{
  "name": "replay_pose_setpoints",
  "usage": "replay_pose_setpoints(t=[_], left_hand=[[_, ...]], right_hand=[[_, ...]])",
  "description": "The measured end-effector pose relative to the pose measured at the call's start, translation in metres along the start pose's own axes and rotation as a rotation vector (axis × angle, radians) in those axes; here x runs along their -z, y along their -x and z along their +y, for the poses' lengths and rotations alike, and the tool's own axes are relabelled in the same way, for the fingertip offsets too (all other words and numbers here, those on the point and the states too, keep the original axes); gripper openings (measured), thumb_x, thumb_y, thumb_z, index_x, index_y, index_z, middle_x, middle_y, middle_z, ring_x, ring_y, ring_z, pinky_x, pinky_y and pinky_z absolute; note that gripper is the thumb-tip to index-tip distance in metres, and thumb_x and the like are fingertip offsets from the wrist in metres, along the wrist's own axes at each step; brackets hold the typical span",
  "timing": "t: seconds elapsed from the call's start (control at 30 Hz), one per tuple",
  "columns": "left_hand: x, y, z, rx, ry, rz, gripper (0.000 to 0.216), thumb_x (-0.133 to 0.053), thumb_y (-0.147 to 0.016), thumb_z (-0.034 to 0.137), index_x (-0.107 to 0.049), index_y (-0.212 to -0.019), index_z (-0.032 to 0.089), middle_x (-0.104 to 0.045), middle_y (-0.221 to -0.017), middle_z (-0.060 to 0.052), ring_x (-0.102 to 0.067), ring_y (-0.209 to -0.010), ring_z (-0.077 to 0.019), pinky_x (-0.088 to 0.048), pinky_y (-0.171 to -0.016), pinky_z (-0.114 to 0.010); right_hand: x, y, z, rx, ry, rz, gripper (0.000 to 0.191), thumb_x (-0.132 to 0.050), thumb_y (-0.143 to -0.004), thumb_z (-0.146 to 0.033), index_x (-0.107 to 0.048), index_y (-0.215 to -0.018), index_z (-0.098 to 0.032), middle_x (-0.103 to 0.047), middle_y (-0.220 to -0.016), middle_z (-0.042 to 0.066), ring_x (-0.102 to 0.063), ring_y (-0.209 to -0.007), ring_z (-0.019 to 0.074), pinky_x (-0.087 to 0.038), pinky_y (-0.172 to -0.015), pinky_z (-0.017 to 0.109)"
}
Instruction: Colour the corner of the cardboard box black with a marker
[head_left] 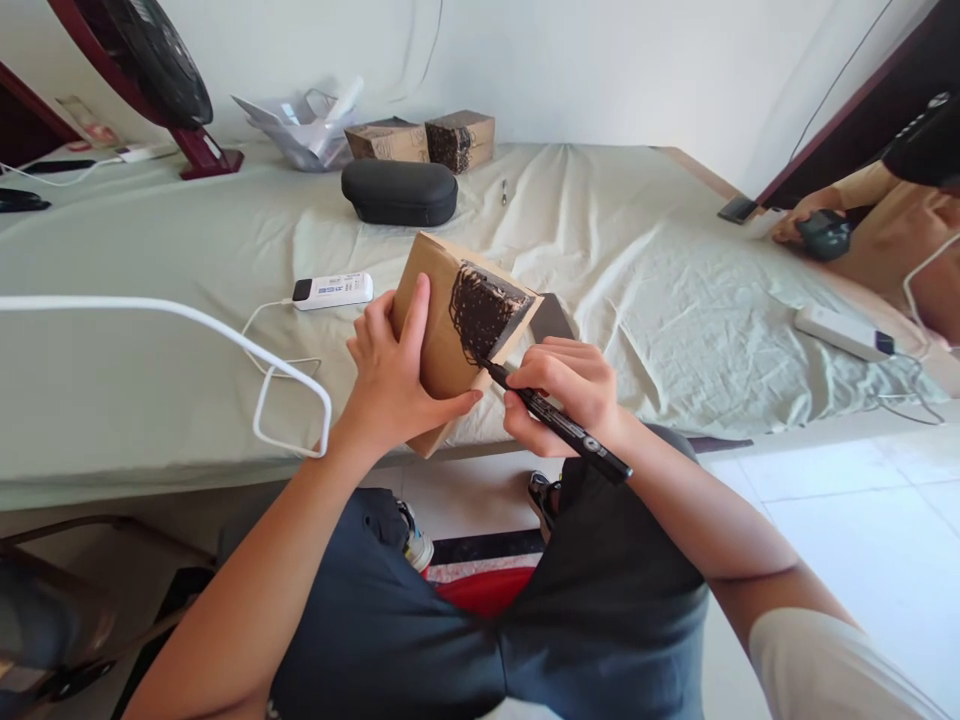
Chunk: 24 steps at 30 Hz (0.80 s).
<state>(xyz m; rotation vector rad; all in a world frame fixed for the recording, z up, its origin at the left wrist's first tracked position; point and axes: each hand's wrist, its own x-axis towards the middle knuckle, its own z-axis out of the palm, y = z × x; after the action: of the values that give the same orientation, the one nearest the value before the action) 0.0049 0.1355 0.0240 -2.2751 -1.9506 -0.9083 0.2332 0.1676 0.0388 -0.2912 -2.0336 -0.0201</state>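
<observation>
My left hand (394, 375) grips a brown cardboard box (442, 320), tilted up at the front edge of the bed, thumb and fingers wrapped around its left side. A patch of the box's upper face (484, 310) is scribbled over in black ink. My right hand (566, 390) is closed around a black marker pen (559, 422), its tip touching the box at the lower edge of the inked patch.
The bed is covered by a pale green sheet (637, 270). On it lie a white power bank (334, 290) with cable, a black case (400, 192), two more brown boxes (424, 140), a plastic bag (304, 125) and a fan (161, 70). Another person (892, 220) sits at right holding a dark device.
</observation>
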Motion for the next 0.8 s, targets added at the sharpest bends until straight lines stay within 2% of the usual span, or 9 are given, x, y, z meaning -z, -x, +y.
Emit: replay_pose_setpoints(t=[0.17,0.4,0.8], left_hand=[[-0.004,0.002,0.001,-0.006,0.021,0.053,0.144,-0.094,-0.065,0.06,-0.009,-0.179,0.033,-0.033,-0.162,-0.022,-0.042,-0.146,-0.0532,-0.038,-0.117,-0.072],[-0.002,0.005,0.008,-0.02,0.051,0.066,0.14,-0.093,-0.065,0.053,-0.014,-0.179,0.035,-0.032,-0.164,-0.02,-0.04,-0.147,-0.0536,-0.037,-0.118,-0.073],[-0.005,0.019,0.024,-0.123,-0.015,0.178,0.115,-0.091,-0.067,0.047,-0.042,-0.17,0.03,-0.034,-0.165,-0.022,-0.041,-0.146,-0.0565,-0.033,-0.119,-0.074]], right_hand=[[0.0,-0.001,-0.001,-0.019,-0.029,-0.002,0.021,-0.062,-0.086,-0.012,-0.05,-0.091,-0.028,-0.051,-0.065,-0.008,-0.036,-0.053,0.0125,-0.034,-0.056,0.03],[0.0,-0.006,-0.005,-0.043,0.022,-0.003,0.02,-0.063,-0.089,-0.012,-0.051,-0.093,-0.028,-0.051,-0.064,-0.008,-0.037,-0.052,0.0123,-0.033,-0.054,0.029],[0.01,-0.008,-0.014,-0.112,0.095,0.09,0.017,-0.069,-0.093,-0.015,-0.059,-0.099,-0.028,-0.06,-0.065,-0.007,-0.052,-0.048,0.0105,-0.041,-0.048,0.025]])
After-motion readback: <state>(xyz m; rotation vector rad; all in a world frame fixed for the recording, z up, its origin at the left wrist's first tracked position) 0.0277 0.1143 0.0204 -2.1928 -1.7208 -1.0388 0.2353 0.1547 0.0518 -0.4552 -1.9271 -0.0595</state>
